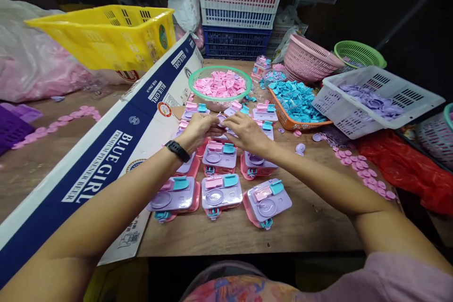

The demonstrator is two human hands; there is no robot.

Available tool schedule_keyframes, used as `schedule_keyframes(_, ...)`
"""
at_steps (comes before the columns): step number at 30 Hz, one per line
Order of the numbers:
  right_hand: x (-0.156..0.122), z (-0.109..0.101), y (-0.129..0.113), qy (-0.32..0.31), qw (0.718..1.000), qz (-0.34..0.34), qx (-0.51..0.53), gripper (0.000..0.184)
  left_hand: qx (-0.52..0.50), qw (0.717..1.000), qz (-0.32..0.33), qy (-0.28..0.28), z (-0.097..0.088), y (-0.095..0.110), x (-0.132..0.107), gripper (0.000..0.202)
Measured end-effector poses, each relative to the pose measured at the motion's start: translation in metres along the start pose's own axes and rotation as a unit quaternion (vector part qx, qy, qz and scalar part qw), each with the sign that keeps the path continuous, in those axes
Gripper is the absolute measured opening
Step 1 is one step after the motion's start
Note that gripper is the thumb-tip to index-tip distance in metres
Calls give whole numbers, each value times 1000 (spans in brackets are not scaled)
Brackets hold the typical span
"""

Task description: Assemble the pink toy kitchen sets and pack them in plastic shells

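Observation:
My left hand (pixel 201 128) and my right hand (pixel 249 133) meet over the far rows of purple-and-pink toy pieces, fingertips closed around a small round purple part (pixel 221 118). Fingers partly hide that part and the toy piece beneath. Nearer to me, several toy pieces stand in rows, such as the middle front one (pixel 222 190). Each has a purple top with a round recess, a pink flap and a blue flap, over a pink base. The front right piece (pixel 268 201) sits at an angle.
Behind my hands stands a green basket (pixel 193 86) of pink parts. To its right are an orange basket (pixel 283 120) of blue parts and a white basket (pixel 339 112) of purple parts. A printed cardboard sheet (pixel 141 127) slants along the left, beside a yellow crate (pixel 106 40).

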State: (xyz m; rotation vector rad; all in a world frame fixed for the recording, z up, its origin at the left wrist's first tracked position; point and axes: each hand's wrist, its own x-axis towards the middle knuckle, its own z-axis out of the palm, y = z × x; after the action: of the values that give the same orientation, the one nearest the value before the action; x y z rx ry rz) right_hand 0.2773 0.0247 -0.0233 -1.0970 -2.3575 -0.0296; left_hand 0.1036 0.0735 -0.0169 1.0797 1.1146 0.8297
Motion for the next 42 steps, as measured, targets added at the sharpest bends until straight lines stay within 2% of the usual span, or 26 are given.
schedule_keyframes(2, 6, 8, 3, -33, 998, -24, -49, 20, 5, 1000, -17, 6, -5, 0, 1, 8)
schedule_keyframes(5, 13, 18, 14, -41, 996, -34, -73, 23, 38, 999, -25, -8, -16, 1, -2, 8)
schedule_keyframes(8, 14, 26, 27, -72, 995, -48, -45, 20, 185, 982, 27, -29, -32, 2, -8, 15)
schedule_keyframes(10, 13, 32, 35, -116, 991, -59, -31, 20, 332, 936, 118, -20, -41, 0, -11, 17)
schedule_keyframes(12, 12, 37, 42, -151, 986, -67, -36, 19, 452, 867, 211, -19, -46, -2, -11, 27)
schedule_keyframes(14, 13, 41, 47, -167, 981, -81, -52, 18, 527, 804, 271, -54, -47, -5, -8, 43)
schedule_keyframes(17, 19, 42, 52, -187, 972, -130, -60, 17, 606, 725, 302, -125, -46, -7, -2, 58)
schedule_keyframes(20, 24, 39, 59, -195, 964, -176, -28, 18, 655, 679, 290, -161, -47, -8, 2, 61)
schedule_keyframes(25, 23, 37, 66, -194, 963, -184, 24, 20, 679, 660, 268, -178, -48, -7, 5, 66)
schedule_keyframes(30, 30, 43, 53, -205, 969, -132, 25, 17, 687, 653, 259, -185, -43, -5, 8, 63)
schedule_keyframes(32, 32, 35, 50, -217, 970, -101, 34, 17, 694, 650, 253, -180, -41, -4, 9, 59)
schedule_keyframes(34, 24, 13, 55, -196, 977, -57, 62, 19, 712, 634, 251, -167, -40, -2, 11, 58)
schedule_keyframes(37, -17, -37, 74, -81, 991, 63, 81, 24, 735, 610, 253, -156, -38, 1, 15, 56)
schedule_keyframes(39, -63, -70, 89, -17, 985, 170, 39, 26, 724, 621, 259, -155, -35, 6, 14, 53)
schedule_keyframes(40, -88, -83, 95, -13, 975, 221, 5, 25, 713, 631, 264, -155, -34, 9, 13, 50)
schedule_keyframes(42, -137, -96, 104, -55, 948, 309, -52, 24, 690, 651, 282, -145, -28, 15, 7, 46)
